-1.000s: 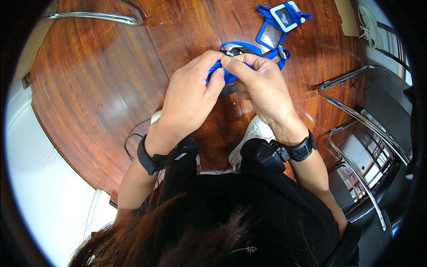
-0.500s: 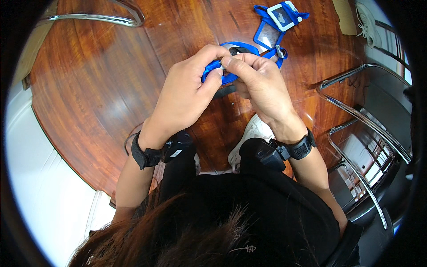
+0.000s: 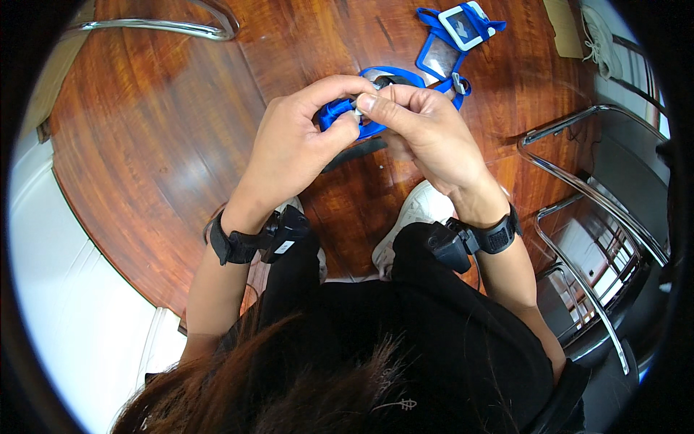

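Note:
In front of me, a bunched blue lanyard (image 3: 334, 112) is pinched between the fingertips of both hands. My left hand (image 3: 289, 145) is closed on the gathered strap, thumb and forefinger meeting near a small light-coloured fitting. From the other side, my right hand (image 3: 444, 145) is closed on the same spot with thumb against forefinger; the fingers partly hide the fitting. A loop of blue strap (image 3: 405, 71) curves beyond my fingers, near a metal clip (image 3: 458, 84). Farther off lie a blue-edged clear badge holder (image 3: 439, 58) and a white-framed badge holder (image 3: 463, 27) with blue strap across it.
Underneath is a glossy brown wooden floor (image 3: 181, 145). A dark strip (image 3: 354, 154) shows below my hands. Metal-framed black chairs (image 3: 607, 181) stand at the right, and a chrome leg (image 3: 152, 26) crosses the upper left. My white shoes (image 3: 426, 206) are below.
Both wrists have shifted slightly outward, and the left one a little upward. The fingertips keep their pinch on the blue lanyard, with more of its bunched strap showing by the left hand.

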Demonstrator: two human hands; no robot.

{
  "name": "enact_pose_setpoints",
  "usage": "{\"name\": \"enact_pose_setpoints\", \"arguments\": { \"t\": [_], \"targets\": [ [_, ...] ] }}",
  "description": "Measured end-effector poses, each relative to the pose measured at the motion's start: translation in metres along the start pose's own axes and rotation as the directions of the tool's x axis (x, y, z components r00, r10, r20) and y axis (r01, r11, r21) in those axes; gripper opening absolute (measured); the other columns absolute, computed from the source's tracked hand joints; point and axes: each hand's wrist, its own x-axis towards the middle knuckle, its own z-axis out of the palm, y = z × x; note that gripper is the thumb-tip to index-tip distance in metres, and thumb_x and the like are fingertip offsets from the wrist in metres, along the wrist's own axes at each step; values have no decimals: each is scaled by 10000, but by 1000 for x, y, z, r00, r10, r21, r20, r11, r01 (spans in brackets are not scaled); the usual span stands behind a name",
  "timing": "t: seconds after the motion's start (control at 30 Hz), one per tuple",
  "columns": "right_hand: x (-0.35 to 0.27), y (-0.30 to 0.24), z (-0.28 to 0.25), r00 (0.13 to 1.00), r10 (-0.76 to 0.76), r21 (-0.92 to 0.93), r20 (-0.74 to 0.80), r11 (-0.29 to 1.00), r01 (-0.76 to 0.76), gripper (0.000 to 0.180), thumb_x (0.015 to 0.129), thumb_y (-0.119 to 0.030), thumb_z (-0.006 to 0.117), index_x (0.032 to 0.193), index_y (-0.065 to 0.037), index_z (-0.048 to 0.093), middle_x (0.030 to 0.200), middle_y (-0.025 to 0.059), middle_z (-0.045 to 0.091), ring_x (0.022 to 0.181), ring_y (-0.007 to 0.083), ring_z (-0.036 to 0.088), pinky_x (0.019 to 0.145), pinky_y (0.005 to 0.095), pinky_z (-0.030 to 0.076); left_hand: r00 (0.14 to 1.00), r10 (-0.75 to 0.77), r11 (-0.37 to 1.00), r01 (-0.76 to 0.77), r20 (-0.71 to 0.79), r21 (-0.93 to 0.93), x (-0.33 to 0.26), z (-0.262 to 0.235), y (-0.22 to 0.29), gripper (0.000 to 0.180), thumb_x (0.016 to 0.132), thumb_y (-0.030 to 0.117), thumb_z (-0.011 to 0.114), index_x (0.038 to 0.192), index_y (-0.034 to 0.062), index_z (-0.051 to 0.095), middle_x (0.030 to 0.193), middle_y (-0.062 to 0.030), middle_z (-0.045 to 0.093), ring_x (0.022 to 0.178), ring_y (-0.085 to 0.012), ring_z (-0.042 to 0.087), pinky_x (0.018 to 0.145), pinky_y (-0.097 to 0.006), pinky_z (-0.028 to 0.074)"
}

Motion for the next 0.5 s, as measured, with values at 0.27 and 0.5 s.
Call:
{"name": "enact_pose_setpoints", "arguments": {
  "t": [0.27, 0.5],
  "targets": [
    [-2, -1, -14, 946, -322, -429, 33, 851, 304, 196, 835, -178, 736, 934, -12, 703, 794, 20, 669, 748, 74, 606, 688, 227, 488, 980, -196, 859, 163, -17, -485, 0, -4, 6, 268, 914, 55, 486, 1161, 19, 583, 906, -96, 659, 717, -181, 696, 617, -244, 548],
    [2, -2, -18, 905, -396, -518, -156, 813, 266, 182, 834, -150, 731, 923, 8, 711, 780, 48, 692, 726, 89, 646, 671, 226, 518, 951, -310, 796, 257, -4, -547, -3, -5, 3, 129, 954, 105, 487, 1030, 39, 567, 820, -54, 592, 579, -115, 594, 489, -211, 490]
  ]
}}
